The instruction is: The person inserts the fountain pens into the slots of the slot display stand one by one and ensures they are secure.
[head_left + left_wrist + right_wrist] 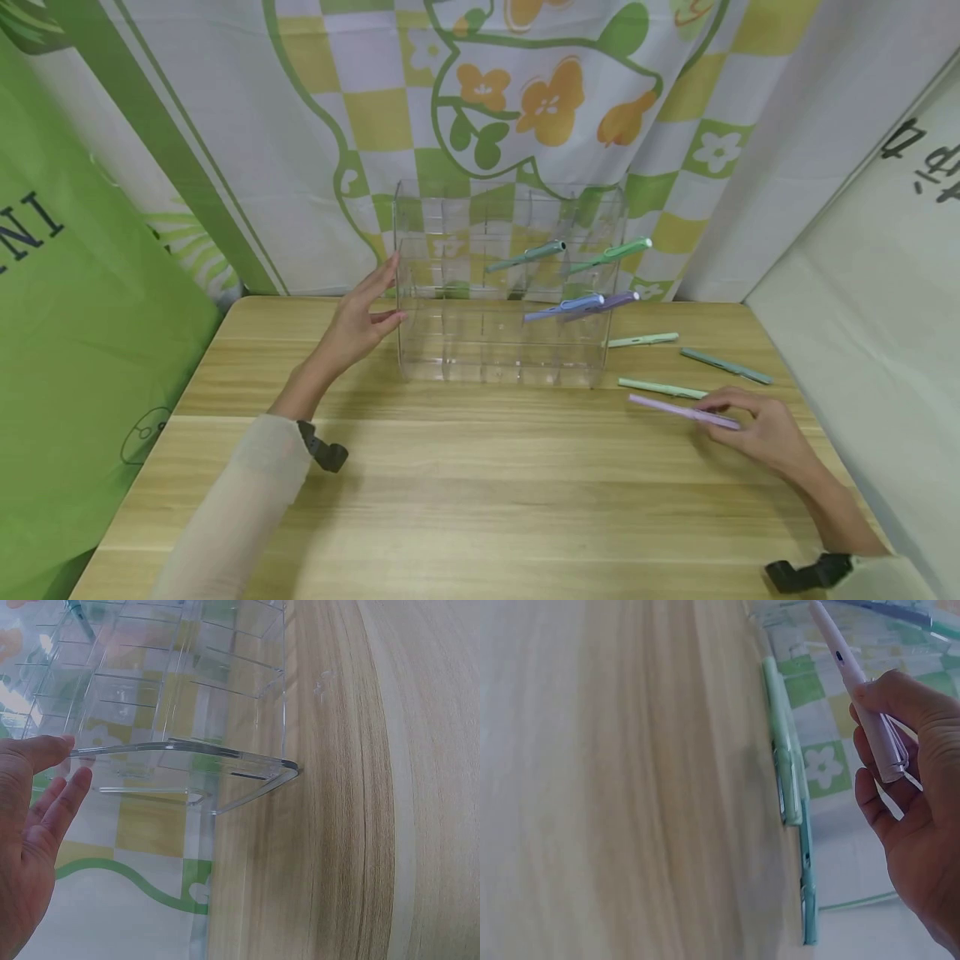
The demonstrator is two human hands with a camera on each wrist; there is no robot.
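My right hand (pixel 765 429) pinches a lilac pen (pixel 663 407) between thumb and fingers, above the table's right side. In the right wrist view the lilac pen (pixel 870 724) tilts, its clip end by the palm. A clear acrylic pen rack (pixel 498 375) with several compartments stands upright at the back. My left hand (pixel 358 325) touches the rack's left side with fairly straight fingers and thumb. In the left wrist view those fingers (pixel 64 806) lie by the clear side panel (pixel 247 769). Dark green (pixel 528 256), bright green (pixel 615 252), blue (pixel 566 307) and purple (pixel 618 300) pens sit in the rack.
Right of the rack lie a pale green pen (pixel 645 340), a dark green pen (pixel 726 367) and another light green pen (pixel 660 388). The wooden table (pixel 450 500) backs onto a patterned curtain (pixel 375 125); a green cloth (pixel 75 333) hangs at left.
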